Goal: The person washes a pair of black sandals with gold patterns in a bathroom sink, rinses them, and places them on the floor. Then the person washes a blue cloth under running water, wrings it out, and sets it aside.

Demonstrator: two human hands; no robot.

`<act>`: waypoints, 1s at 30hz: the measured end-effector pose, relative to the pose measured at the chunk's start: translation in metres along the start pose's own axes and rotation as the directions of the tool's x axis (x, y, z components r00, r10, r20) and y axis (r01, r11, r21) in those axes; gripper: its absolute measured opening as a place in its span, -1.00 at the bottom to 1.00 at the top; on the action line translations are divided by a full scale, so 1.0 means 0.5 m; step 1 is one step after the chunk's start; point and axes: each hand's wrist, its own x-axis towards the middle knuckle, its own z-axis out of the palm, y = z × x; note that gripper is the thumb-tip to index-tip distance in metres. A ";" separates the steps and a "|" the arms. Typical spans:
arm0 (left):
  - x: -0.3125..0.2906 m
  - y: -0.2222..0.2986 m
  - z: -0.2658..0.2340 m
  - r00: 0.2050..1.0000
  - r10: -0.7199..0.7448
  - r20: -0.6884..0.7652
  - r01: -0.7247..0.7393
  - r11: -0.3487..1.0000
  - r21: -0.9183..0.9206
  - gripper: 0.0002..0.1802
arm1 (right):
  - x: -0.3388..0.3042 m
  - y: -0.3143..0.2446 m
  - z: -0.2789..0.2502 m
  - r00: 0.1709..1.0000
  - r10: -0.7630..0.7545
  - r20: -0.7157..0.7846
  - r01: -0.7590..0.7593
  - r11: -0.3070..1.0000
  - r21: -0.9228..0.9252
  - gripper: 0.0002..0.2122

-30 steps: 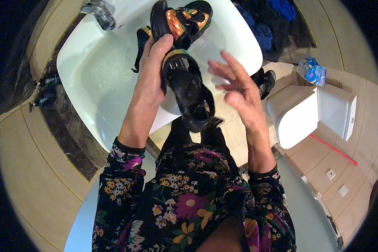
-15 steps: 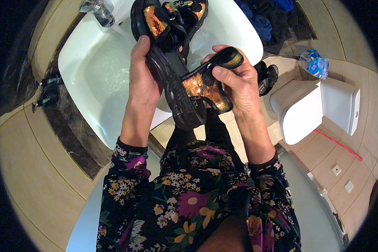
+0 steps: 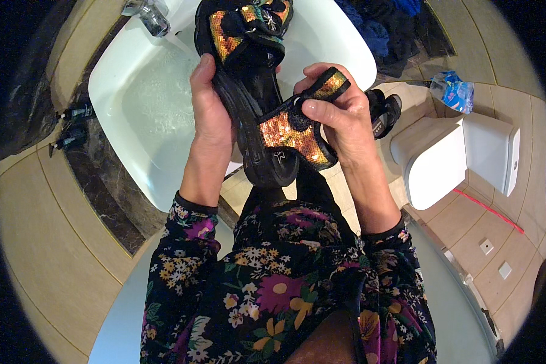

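Observation:
A black sandal (image 3: 253, 130) with orange-gold sequined straps is held over the near edge of a white washbasin (image 3: 122, 142). It looks wet, and its toe end points away from me. My left hand (image 3: 211, 112) is closed around the sole's left side, thumb on top. The fingers of my right hand (image 3: 340, 118) pinch the ankle strap (image 3: 332, 85) at the heel, pulling it out to the right of the sole. Behind the sandal, water runs from a chrome faucet (image 3: 150, 18) into the basin, where water stands.
Dark stone counter (image 3: 97, 194) borders the basin, with dark bottles (image 3: 73, 126) at left. Dark blue cloths (image 3: 385, 33) lie at the back right. Beyond my right hand are another pair of black sandals (image 3: 383, 114), a white toilet (image 3: 434, 164) and a blue plastic package (image 3: 453, 91).
The sandal has tilted so its insole and upper straps face me more. My right hand has shifted slightly, still holding the ankle strap, which now shows its sequined side.

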 end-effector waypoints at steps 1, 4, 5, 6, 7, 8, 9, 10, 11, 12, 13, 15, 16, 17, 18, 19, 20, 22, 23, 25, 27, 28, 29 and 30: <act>0.001 -0.002 0.000 1.000 -0.003 0.007 0.003 1.000 -0.008 -0.32 | 0.001 0.000 -0.001 1.000 0.002 -0.005 -0.002 1.000 -0.005 -0.64; 0.005 -0.003 -0.004 0.998 -0.042 0.036 0.043 0.999 -0.010 -0.30 | 0.000 -0.003 -0.002 0.999 0.035 -0.012 -0.035 0.998 -0.055 -0.63; 0.006 -0.004 -0.001 0.998 -0.043 0.052 0.044 0.999 -0.022 -0.30 | -0.002 -0.006 -0.002 0.999 0.031 -0.019 -0.031 0.999 -0.036 -0.64; 0.008 -0.006 0.004 0.997 -0.043 0.067 0.046 0.998 -0.034 -0.29 | -0.004 -0.011 -0.001 0.999 0.027 -0.025 -0.027 0.999 -0.018 -0.64; 0.008 -0.007 0.008 0.996 -0.041 0.079 0.044 0.998 -0.046 -0.28 | -0.007 -0.014 0.000 0.999 0.025 -0.028 -0.025 1.000 0.002 -0.65; 0.010 -0.008 0.009 0.995 -0.064 0.078 0.069 0.995 -0.069 -0.26 | -0.008 -0.016 0.000 1.000 0.006 -0.022 -0.006 1.000 -0.017 -0.65; 0.014 -0.010 0.010 0.993 -0.087 0.077 0.094 0.991 -0.093 -0.24 | -0.009 -0.018 -0.001 1.000 -0.013 -0.016 0.012 0.999 -0.036 -0.66; 0.018 -0.013 0.011 0.990 -0.115 0.080 0.124 0.985 -0.118 -0.21 | -0.011 -0.019 -0.002 0.999 -0.032 -0.015 0.031 0.998 -0.056 -0.66; 0.021 -0.016 0.015 0.987 -0.124 0.105 0.137 0.982 -0.133 -0.20 | -0.011 -0.022 0.004 0.997 -0.072 -0.034 0.069 0.995 -0.072 -0.68; 0.023 -0.019 0.021 0.983 -0.132 0.131 0.151 0.977 -0.149 -0.20 | -0.014 -0.024 0.004 0.997 -0.061 -0.037 0.058 0.994 -0.090 -0.67; 0.025 -0.020 0.021 0.978 -0.138 0.156 0.163 0.973 -0.165 -0.19 | -0.015 -0.024 0.007 0.998 -0.051 -0.040 0.046 0.993 -0.108 -0.67; 0.033 -0.022 0.010 0.979 -0.127 0.160 0.147 0.981 -0.123 -0.21 | -0.015 -0.022 0.003 0.999 -0.014 -0.043 0.006 0.983 -0.182 -0.64; 0.039 -0.025 0.003 0.979 -0.117 0.165 0.135 0.986 -0.102 -0.21 | -0.012 -0.019 -0.001 0.999 -0.035 -0.035 0.029 0.986 -0.163 -0.64; 0.040 -0.030 -0.005 0.987 -0.101 0.127 0.110 0.992 -0.064 -0.28 | -0.010 -0.016 -0.005 0.998 -0.057 -0.028 0.052 0.988 -0.144 -0.63; 0.037 -0.036 -0.014 0.993 -0.083 0.090 0.086 0.996 -0.025 -0.35 | -0.008 -0.013 -0.008 0.997 -0.078 -0.020 0.075 0.989 -0.125 -0.62; 0.035 -0.038 -0.016 0.997 -0.064 0.050 0.063 0.998 0.018 -0.41 | -0.007 -0.014 -0.013 0.996 -0.085 -0.026 0.082 0.989 -0.120 -0.61; 0.033 -0.038 -0.014 0.997 -0.060 0.042 0.058 0.997 0.040 -0.43 | -0.004 -0.018 -0.017 0.999 -0.053 0.005 0.053 0.990 -0.129 -0.61; 0.029 -0.037 -0.005 0.998 -0.054 0.033 0.051 0.995 0.083 -0.45 | 0.001 -0.025 -0.026 0.998 0.009 0.061 0.000 0.988 -0.152 -0.60; 0.029 -0.035 0.004 0.998 -0.040 0.048 0.033 0.990 0.135 -0.42 | 0.004 -0.023 -0.024 0.996 -0.019 0.083 0.034 0.981 -0.189 -0.59; 0.023 -0.024 0.035 0.996 0.031 0.079 -0.051 0.963 0.263 -0.38 | 0.011 -0.026 -0.011 0.999 -0.035 0.008 0.036 0.987 -0.156 -0.57; 0.021 -0.020 0.047 0.990 0.061 0.127 -0.100 0.939 0.330 -0.28 | 0.023 -0.025 -0.008 0.984 -0.141 -0.109 0.111 0.963 -0.244 -0.53; 0.019 -0.021 0.048 0.991 0.070 0.113 -0.107 0.923 0.369 -0.26 | 0.026 -0.025 -0.004 0.969 -0.198 -0.146 0.167 0.966 -0.197 -0.44; 0.017 -0.023 0.049 0.992 0.080 0.099 -0.114 0.906 0.408 -0.24 | 0.027 -0.029 0.000 0.967 -0.212 -0.141 0.180 0.961 -0.211 -0.40; 0.016 -0.024 0.050 0.992 0.091 0.085 -0.120 0.887 0.446 -0.21 | 0.029 -0.034 0.003 0.965 -0.225 -0.135 0.192 0.955 -0.226 -0.35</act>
